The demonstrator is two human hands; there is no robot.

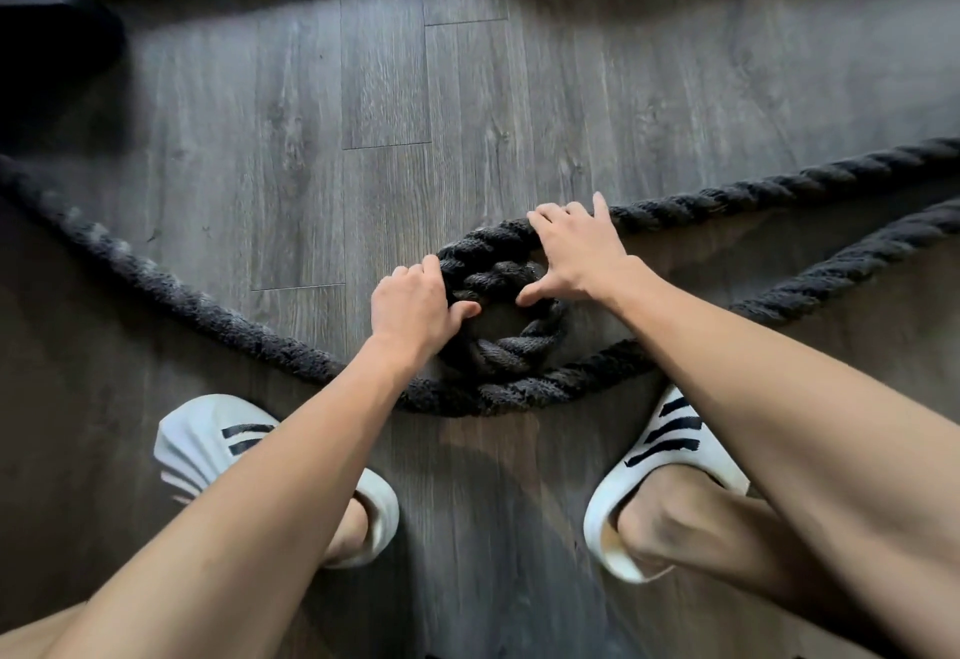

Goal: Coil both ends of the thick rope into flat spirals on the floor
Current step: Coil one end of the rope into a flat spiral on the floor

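A rope [498, 346] loop is held on the floor [384, 86] by both grips.
The left grip [415, 305] is curled round its left side, the right grip [576, 253] over its top; fingertips are hidden, and the rope is cut off at the frame edges.

Dim room, light patch on far floor [384, 65], blurred, curved wide-angle edges

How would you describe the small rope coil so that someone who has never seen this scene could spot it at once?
On the grey wood floor, look just ahead of the white striped slippers. The small coil lies there, held between the left hand and right hand. It is the only tight ring; the rest of the rope trails in loose curves.
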